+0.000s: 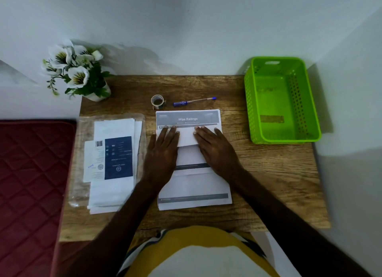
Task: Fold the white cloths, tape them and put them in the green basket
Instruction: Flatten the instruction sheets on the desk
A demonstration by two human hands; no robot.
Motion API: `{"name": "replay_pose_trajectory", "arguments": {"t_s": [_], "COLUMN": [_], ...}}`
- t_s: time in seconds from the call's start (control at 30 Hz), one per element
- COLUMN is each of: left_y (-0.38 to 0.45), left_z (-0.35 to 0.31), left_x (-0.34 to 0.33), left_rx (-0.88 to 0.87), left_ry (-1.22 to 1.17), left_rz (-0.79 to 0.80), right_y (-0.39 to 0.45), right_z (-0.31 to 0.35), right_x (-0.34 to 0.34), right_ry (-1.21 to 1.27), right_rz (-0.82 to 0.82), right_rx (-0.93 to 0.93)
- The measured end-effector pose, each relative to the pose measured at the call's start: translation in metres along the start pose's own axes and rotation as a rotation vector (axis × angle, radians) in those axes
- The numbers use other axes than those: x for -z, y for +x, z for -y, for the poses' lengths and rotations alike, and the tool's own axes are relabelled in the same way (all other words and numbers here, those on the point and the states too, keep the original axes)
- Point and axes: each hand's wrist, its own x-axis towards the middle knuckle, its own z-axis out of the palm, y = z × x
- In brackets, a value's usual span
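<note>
Cloth (187, 137), white and folded, lies under both hands on a printed sheet (194, 185) at the middle of the table (268, 173). Left hand (163, 150) and right hand (215, 148) lie flat with fingers straight, pressing the cloth down, gripping nothing; both forearms reach forward from the body. Beyond the fingertips sit a tape roll (157, 101) and a blue pen (194, 101). Left of the left hand lies a packet of more white cloths (112, 165). Right of the right hand, well apart, stands the green basket (282, 100). A flower pot (79, 72) stands at the far left corner.
</note>
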Motion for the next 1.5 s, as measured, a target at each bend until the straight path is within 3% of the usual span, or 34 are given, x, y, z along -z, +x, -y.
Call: {"name": "replay_pose_trajectory", "arguments": {"t_s": [0.47,0.73,1.27,1.5], "left_y": [-0.008,-0.007,0.006,0.033], "left_z": [0.006,0.006,0.009,0.015], "left_x": [-0.022,-0.017,0.003,0.021], "left_rx": [0.051,0.044,0.077,0.162], "left_ry": [-0.072,-0.118,-0.217,-0.223], "left_rz": [0.066,0.029,0.085,0.152], "right_y": [0.000,0.024,-0.010,0.012], "right_z": [0.027,0.056,0.011,-0.005], "right_x": [-0.010,-0.015,0.012,0.035], "right_ry": [0.080,0.059,0.038,0.122], "right_rz": [-0.032,0.147,0.212,0.195], "right_rx": [-0.107,-0.179,-0.430,-0.260]}}
